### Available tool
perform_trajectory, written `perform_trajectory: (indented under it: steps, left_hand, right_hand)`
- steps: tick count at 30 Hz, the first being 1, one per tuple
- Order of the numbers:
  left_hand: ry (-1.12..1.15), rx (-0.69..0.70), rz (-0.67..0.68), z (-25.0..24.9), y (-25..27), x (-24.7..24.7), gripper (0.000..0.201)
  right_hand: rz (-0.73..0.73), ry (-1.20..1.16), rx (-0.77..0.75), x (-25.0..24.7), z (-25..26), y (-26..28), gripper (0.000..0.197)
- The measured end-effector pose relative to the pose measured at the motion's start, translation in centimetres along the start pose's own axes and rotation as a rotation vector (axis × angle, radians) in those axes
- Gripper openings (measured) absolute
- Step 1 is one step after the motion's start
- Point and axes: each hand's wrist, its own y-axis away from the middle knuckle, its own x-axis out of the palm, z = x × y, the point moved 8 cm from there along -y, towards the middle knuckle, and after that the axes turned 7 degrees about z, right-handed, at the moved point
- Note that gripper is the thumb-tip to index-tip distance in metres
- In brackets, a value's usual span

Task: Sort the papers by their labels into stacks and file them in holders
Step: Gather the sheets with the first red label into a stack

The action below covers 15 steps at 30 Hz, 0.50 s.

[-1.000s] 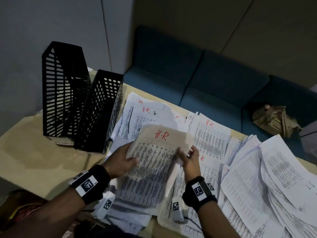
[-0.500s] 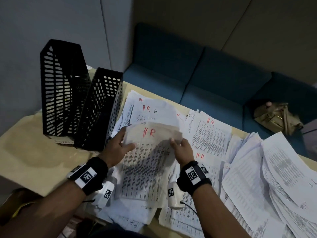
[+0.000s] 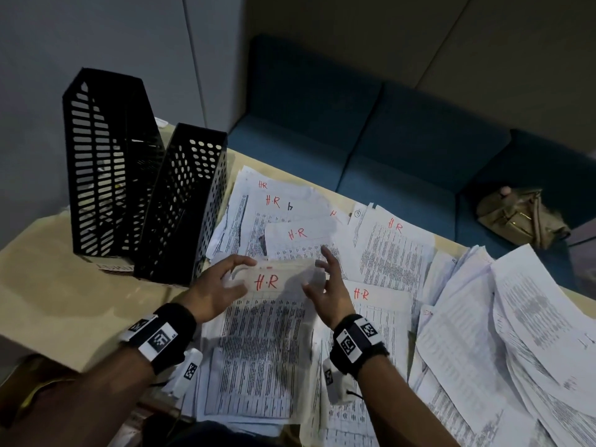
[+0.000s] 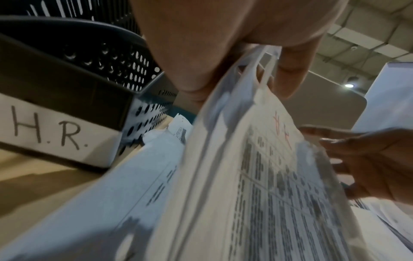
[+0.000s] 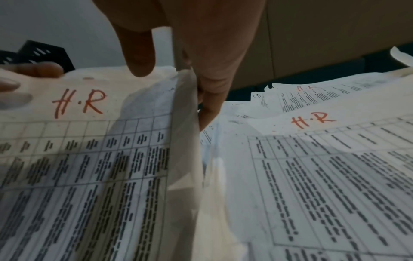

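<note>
A stack of printed sheets marked "H.R" in red (image 3: 264,333) lies tilted over the papers in front of me. My left hand (image 3: 243,274) pinches its top left corner; in the left wrist view the stack (image 4: 268,176) runs between thumb and fingers. My right hand (image 3: 317,272) has its fingers spread and straight against the stack's right edge (image 5: 78,141). Two black mesh holders stand to the left, a tall slotted one (image 3: 106,162) and a perforated one (image 3: 183,204). A white "H.R." label (image 4: 49,130) is on a holder's front.
More H.R sheets (image 3: 393,253) are spread across the table behind and to the right. A thick loose pile (image 3: 500,317) covers the right end. Bare tabletop (image 3: 64,301) shows at the left. A blue sofa (image 3: 387,140) with a tan bag (image 3: 522,217) sits beyond the table.
The H.R stack has come down from a raised tilt to lie lower and flatter. My right hand has let go of its edge and spread its fingers. The left hand keeps its hold.
</note>
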Motion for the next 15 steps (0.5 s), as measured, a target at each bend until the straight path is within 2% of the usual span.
perform_trajectory:
  steps: [2, 5, 8, 10, 12, 15]
  left_hand:
    - [0.024, 0.026, -0.03, 0.5, 0.3, -0.1, 0.041]
    - [0.013, 0.034, -0.155, 0.4, 0.6, -0.9, 0.031]
    - [0.072, 0.038, -0.211, 0.1, 0.2, -1.4, 0.022]
    - [0.072, 0.042, -0.202, 0.2, 0.0, -1.4, 0.025]
    - [0.049, 0.021, -0.194, 0.4, 0.1, -1.3, 0.028]
    - [0.063, 0.039, -0.219, 0.3, 0.7, -1.2, 0.026]
  right_hand:
    - [-0.007, 0.064, -0.088, 0.1, 0.4, 0.1, 0.074]
    - [-0.004, 0.167, -0.193, 0.3, 1.9, 0.1, 0.06]
    - [0.012, 0.238, -0.165, 0.6, 2.5, -0.5, 0.035]
    - [0.001, 0.27, -0.126, 0.7, 2.4, -0.9, 0.022]
    - [-0.009, 0.25, -0.097, 0.8, 2.2, -0.8, 0.027]
    - [0.012, 0.21, -0.141, 0.8, 2.8, -0.3, 0.06]
